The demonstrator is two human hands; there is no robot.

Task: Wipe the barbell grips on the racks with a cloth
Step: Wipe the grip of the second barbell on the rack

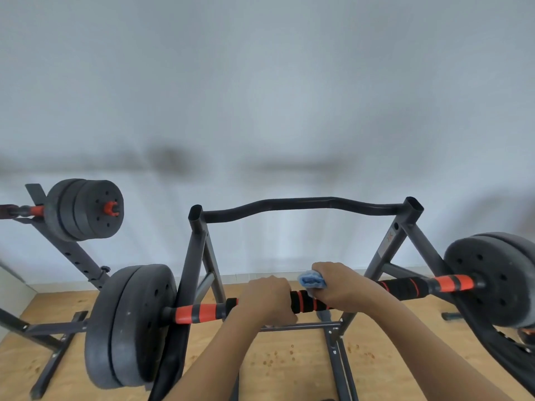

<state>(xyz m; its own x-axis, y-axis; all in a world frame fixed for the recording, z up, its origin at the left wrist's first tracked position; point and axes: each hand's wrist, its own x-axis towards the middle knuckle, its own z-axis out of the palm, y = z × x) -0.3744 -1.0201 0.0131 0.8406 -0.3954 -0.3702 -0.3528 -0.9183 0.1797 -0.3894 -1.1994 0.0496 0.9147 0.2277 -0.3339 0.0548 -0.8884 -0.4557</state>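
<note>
Barbell (202, 312) across near rack (199, 256); plates make it heavy, steady under rubbing. Left hand (267, 298) curled round black-orange foam grip (302, 302), bracing. Right hand (338, 287) clutches blue cloth (311, 280), soft, bunched, pressed on grip. Foam likely yielding: wrap cloth round, twist.

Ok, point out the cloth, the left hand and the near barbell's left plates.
cloth (312, 280): head view, blue fold above the fingers.
left hand (267, 298): head view, back of hand.
left plates (127, 325): head view, outer face.
</note>
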